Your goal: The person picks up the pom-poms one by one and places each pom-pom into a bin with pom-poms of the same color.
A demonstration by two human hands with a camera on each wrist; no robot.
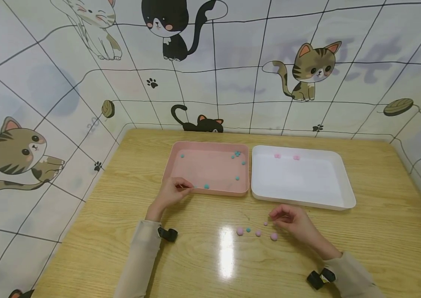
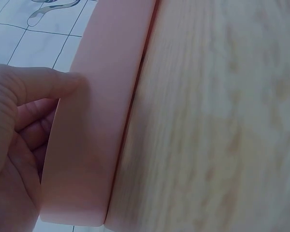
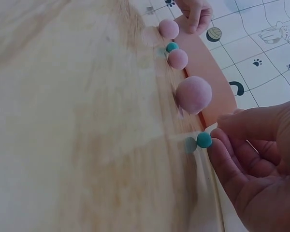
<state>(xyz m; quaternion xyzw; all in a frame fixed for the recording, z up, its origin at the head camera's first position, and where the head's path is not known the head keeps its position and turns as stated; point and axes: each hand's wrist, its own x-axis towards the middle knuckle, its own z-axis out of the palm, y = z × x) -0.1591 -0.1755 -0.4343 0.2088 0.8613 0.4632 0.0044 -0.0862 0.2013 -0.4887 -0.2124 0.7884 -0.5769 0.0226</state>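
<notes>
At the near left corner of the pink tray (image 1: pixel 210 167), my left hand (image 1: pixel 172 192) grips the rim. In the left wrist view the thumb (image 2: pixel 70 82) lies against the outer wall, and the other fingers are behind it. My right hand (image 1: pixel 294 223) is low over the table, in front of the white tray. A small teal ball (image 3: pixel 204 140) is at its fingertips, lightly pinched close to the tabletop; the head view hides it. Beside that hand lie pink balls, including a large one (image 1: pixel 274 236), a tiny one (image 1: pixel 265 224), and another teal ball (image 1: pixel 248 230).
Several teal pieces (image 1: pixel 237 153) lie scattered in the pink tray. The white tray (image 1: pixel 303 182) stands close to its right side, with two small pink pieces (image 1: pixel 277 156) near the far wall. A cat-patterned cloth (image 1: pixel 240 91) rises behind the wooden table (image 1: pixel 191 248).
</notes>
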